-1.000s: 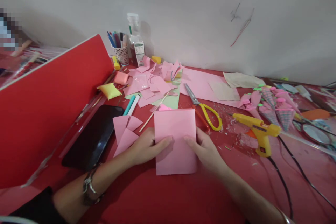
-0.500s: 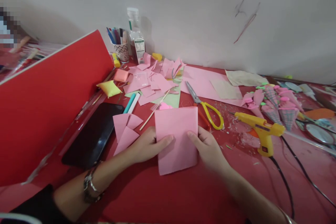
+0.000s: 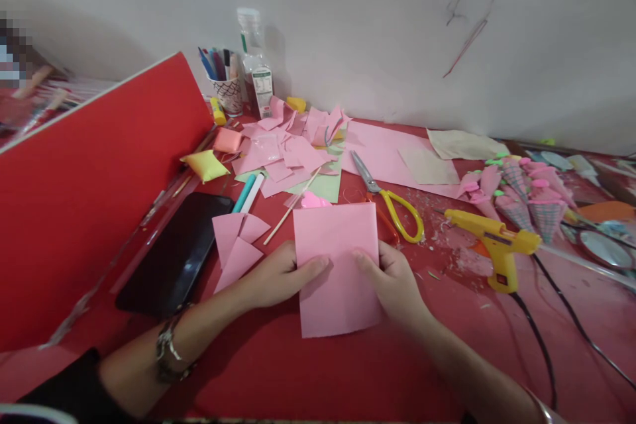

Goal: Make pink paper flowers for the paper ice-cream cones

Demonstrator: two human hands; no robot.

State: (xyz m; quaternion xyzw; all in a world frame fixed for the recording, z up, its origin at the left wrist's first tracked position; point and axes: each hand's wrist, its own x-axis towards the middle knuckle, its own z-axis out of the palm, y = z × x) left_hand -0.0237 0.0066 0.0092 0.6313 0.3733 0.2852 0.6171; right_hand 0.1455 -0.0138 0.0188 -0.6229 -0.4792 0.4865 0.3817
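A pink paper sheet [image 3: 336, 238] lies flat on the red table [image 3: 318, 371] in front of me. My left hand [image 3: 281, 275] grips its left edge, thumb pressed on top. My right hand [image 3: 395, 281] holds its right edge, thumb on top as well. The sheet's lower half lies between both thumbs. Small pink paper triangles [image 3: 237, 242] rest just left of my left hand.
Yellow-handled scissors [image 3: 392, 205] and a yellow glue gun [image 3: 489, 238] with its black cord lie to the right. A black phone [image 3: 176, 258] and a red board [image 3: 84, 192] stand left. Pink scraps [image 3: 293, 146], a pen cup [image 3: 226, 89], a bottle [image 3: 256, 73] and paper cones [image 3: 521, 195] sit behind.
The pink sheet has turned slightly between my hands, and my right hand has shifted a little along its right edge. My left hand stays in place.
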